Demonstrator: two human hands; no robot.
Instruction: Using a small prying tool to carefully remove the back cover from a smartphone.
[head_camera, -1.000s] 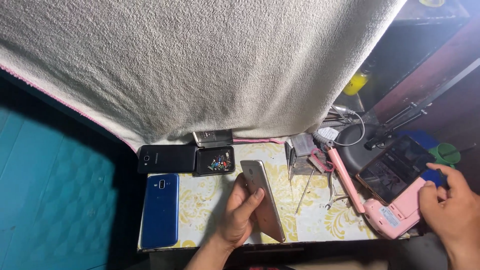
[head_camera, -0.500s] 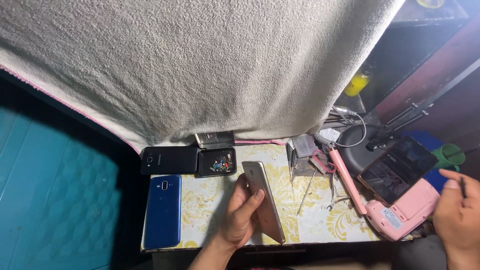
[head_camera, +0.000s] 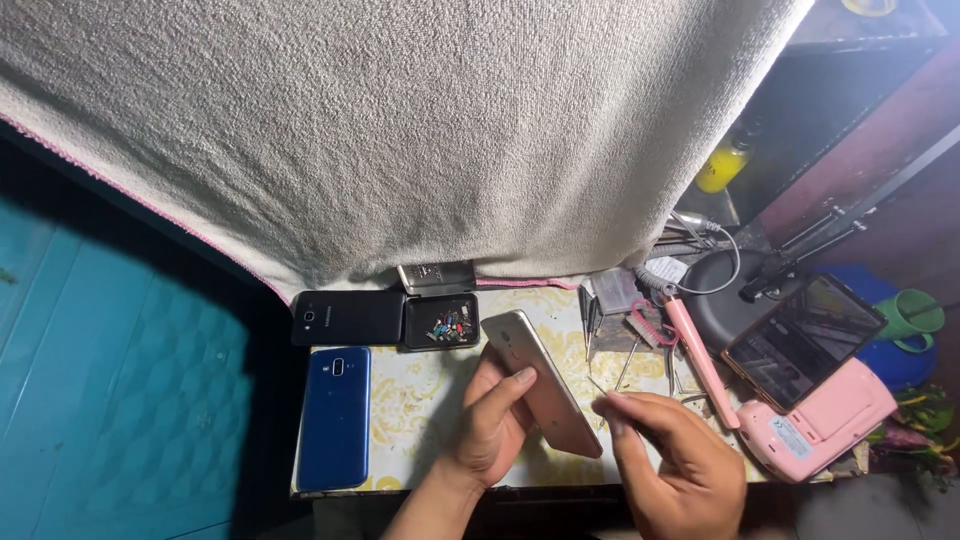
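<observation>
1. While the left hand (head_camera: 495, 425) grips a gold phone (head_camera: 540, 395) from its left side, thumb laid on the rear face and fingers wrapped behind, the handset stands tilted on its long edge above the patterned tabletop (head_camera: 420, 400), which presents the right edge to the other hand.
2. Right hand (head_camera: 675, 470) sits just beside the phone's lower right edge. Fingertips are pinched together, as if on a thin tool; what they hold, if anything, is too small to tell.
3. A blue phone (head_camera: 335, 418) lies face down at the left of the table, apart from both hands.
4. Farther back, a black phone (head_camera: 348, 318) lies beside a small open black tray (head_camera: 441, 322) holding tiny coloured parts, kept within reach.
5. To the right, thin metal tools (head_camera: 625, 365) and a pink-handled tool (head_camera: 700, 360) lie near a pink stand (head_camera: 815, 430) propping up a tilted screen device (head_camera: 803, 342).
6. A large cream towel (head_camera: 400, 130) hangs over the far side.
</observation>
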